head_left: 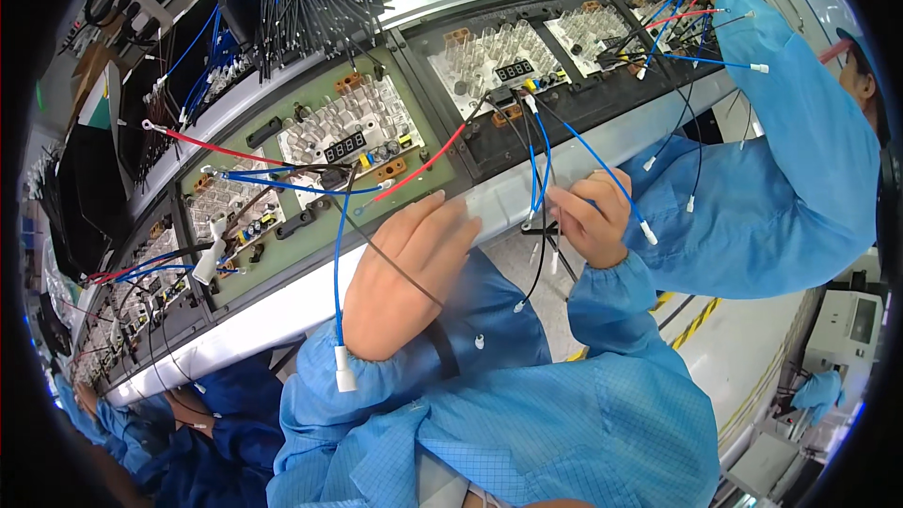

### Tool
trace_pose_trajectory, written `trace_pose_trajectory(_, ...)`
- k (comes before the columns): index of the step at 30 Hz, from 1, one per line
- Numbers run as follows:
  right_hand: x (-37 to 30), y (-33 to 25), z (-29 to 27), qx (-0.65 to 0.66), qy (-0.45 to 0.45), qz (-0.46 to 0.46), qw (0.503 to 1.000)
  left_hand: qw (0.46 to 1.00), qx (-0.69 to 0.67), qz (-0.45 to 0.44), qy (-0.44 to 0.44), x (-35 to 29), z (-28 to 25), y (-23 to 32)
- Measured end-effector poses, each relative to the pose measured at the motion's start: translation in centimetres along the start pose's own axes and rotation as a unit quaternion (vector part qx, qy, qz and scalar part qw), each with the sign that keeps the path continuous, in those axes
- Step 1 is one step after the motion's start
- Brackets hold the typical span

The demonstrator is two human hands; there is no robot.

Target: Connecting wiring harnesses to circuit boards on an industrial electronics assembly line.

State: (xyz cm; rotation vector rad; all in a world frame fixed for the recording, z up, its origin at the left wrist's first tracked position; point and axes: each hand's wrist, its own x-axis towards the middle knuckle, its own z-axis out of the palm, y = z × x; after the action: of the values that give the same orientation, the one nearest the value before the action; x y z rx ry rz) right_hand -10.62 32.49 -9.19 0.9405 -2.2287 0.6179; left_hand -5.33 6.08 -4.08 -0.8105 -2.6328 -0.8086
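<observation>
**Blue smock nearest; loose leads obstructing both hands**

Smock folds are filling the foreground below my hands. My left hand is extending over the pale rail, its fingers lying side by side, tips blurred; I cannot tell whether it is gripping anything. Crossing its back is a thin black wire; hanging over my left cuff is a blue lead's white connector. My right hand is curling, thumb near forefinger, beside blue leads that are hanging from the right-hand circuit board; I cannot tell whether it is pinching one. A longer blue lead is slanting past its fingers. Beyond my left hand, a red lead is spanning the gap toward the left-hand circuit board. Behind, a black bin is holding bundled wires. At right, a co-worker's sleeve is reaching across the far boards.
</observation>
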Motion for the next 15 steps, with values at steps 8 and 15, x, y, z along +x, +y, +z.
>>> trace_pose_trajectory(8, 2.6, 0.2, 2.1, 0.009, 0.105, 0.069, 0.992, 1.000, 0.013, -0.016, 0.002, 0.4, 0.3, 0.4)
trace_pose_trajectory(15, 2.9, 0.1, 1.9, 0.001, 0.099, 0.118, 0.988, 1.000, 0.016, -0.016, 0.003, 0.3, 0.5, 0.3)
